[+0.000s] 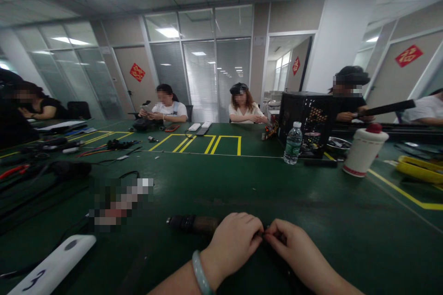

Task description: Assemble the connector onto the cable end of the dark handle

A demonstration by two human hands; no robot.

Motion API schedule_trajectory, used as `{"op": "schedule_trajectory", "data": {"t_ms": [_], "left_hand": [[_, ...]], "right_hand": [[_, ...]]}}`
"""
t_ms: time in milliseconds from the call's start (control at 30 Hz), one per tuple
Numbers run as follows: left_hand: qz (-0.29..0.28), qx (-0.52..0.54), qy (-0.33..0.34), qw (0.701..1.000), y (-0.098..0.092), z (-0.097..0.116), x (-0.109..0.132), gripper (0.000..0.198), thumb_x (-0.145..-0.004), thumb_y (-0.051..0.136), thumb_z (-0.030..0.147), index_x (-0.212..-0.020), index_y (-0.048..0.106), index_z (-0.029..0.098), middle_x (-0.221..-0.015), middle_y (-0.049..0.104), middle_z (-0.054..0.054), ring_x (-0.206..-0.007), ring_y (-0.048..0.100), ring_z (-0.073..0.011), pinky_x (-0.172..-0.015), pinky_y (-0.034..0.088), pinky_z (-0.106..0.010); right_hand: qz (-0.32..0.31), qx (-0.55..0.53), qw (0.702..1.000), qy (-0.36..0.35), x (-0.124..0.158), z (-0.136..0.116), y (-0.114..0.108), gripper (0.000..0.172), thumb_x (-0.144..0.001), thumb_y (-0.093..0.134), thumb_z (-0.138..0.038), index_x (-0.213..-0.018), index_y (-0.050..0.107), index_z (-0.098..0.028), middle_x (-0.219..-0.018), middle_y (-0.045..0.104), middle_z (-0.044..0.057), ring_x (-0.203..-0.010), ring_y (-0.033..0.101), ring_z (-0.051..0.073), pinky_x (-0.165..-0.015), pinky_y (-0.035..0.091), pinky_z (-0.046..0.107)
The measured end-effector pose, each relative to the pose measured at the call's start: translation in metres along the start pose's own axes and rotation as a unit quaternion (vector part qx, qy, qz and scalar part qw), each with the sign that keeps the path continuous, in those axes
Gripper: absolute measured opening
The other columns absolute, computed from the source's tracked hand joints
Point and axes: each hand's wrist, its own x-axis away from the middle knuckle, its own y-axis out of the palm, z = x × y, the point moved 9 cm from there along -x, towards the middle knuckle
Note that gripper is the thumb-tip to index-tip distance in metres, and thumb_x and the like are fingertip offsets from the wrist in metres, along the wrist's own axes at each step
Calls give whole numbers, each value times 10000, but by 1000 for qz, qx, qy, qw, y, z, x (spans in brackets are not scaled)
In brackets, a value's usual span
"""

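At the front of the green table, my left hand (235, 242) has its fingers curled and pressed together, with a pale bangle (201, 273) on the wrist. Beside it on the right, my right hand (294, 244) pinches with thumb and forefinger. The fingertips of both hands meet around something small and dark, too hidden to name. A dark cylindrical tool (194, 224) with a ringed tip lies on the table, its right end behind my left hand.
Ahead on the right stand a water bottle (293, 144), a black computer case (304, 115) and a white container (365, 152) with a red lid. A white device (57, 265) lies front left, near cables and a pixelated object. Several people sit around the table (207, 184).
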Motion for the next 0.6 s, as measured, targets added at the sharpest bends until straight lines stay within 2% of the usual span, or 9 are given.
{"op": "schedule_trajectory", "data": {"t_ms": [167, 433, 600], "left_hand": [[9, -18, -33, 999, 0, -6, 0, 148, -894, 682, 241, -998, 577, 232, -961, 631, 16, -922, 591, -214, -802, 423, -338], [25, -29, -32, 999, 1, -7, -4, 86, -933, 652, 247, -933, 570, 221, -906, 621, 16, -872, 580, -212, -777, 405, -336], [33, -22, -34, 999, -1, -8, -3, 153, -898, 704, 249, -957, 563, 233, -922, 617, 33, -876, 577, -208, -769, 402, -335]], "right_hand": [[-6, 6, 1000, 2, -1, 4, 2, 119, -904, 595, -239, -811, 667, -218, -785, 682, -21, -731, 632, 168, -642, 428, 225], [7, 6, 1000, 0, -5, 4, -1, 103, -898, 599, -211, -822, 668, -221, -802, 688, -25, -746, 636, 166, -653, 424, 226], [3, -4, 1000, -4, -8, 5, 0, 104, -899, 600, -202, -823, 668, -224, -802, 686, -30, -741, 636, 161, -651, 424, 223]]}}
